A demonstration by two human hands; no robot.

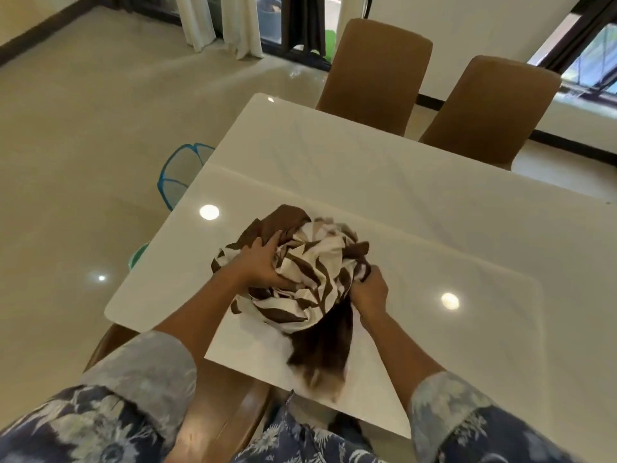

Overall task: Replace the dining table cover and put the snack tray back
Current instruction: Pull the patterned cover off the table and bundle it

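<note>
Your rolled-up floral sleeves (140,365) sit closest to the lens, and both forearms reach from them to the crumpled brown-and-cream cover (310,272); that bundle lies on the glossy white bench (434,208), towards its near end. Your left hand (263,265) digs into the bundle's left side, its grip closed around a fistful of cloth; your right hand (369,290) pinches a fold at the bundle's right edge, its grip closed on fabric too. A blurred brown tail of the cover trails from under the bundle towards you and the bench edge.

I cannot tell whether this is the old cover being gathered or the fresh one about to be spread; either way, find a hem or a corner before you pull, so the cloth opens flat and does not knot; keep both grips on one edge, well apart, and lift the trailing tail so it does not drag.

Beyond the bundle stand two brown chairs (377,71); left of it, on the floor, a blue-rimmed mesh basket (182,172) shows past the bench. The snack tray is not in view.
</note>
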